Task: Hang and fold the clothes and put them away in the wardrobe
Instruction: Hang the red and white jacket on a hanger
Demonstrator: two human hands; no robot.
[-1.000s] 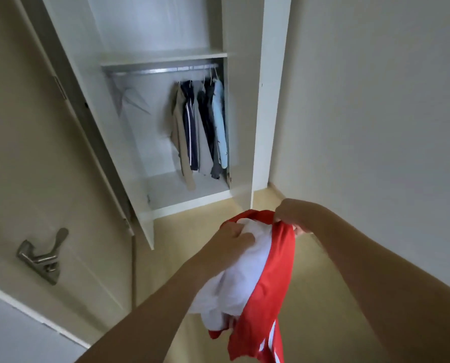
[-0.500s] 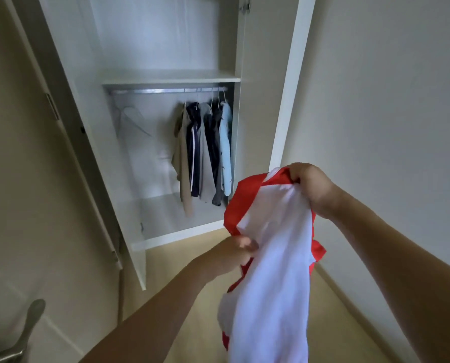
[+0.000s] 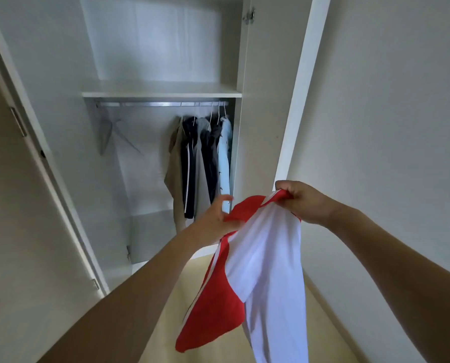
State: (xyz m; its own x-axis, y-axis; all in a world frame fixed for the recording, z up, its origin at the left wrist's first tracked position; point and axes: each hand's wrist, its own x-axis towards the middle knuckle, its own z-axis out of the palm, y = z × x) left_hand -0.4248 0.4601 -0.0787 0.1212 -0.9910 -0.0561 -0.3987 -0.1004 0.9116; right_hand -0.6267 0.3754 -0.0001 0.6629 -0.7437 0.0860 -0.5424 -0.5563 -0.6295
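Right hand (image 3: 303, 203) grips the top edge of a red and white garment (image 3: 258, 271), fingers curled round the cloth. Left hand (image 3: 216, 218) touches the garment's red edge from the left, fingers partly spread; whether it actually pinches the cloth cannot be told. The garment hangs down between the two forearms, above the floor (image 3: 205, 323), in front of the open wardrobe (image 3: 61, 100). Inside, five hung clothes (image 3: 200, 163) are bunched at the right end of the rail (image 3: 161, 104), below a shelf (image 3: 161, 93).
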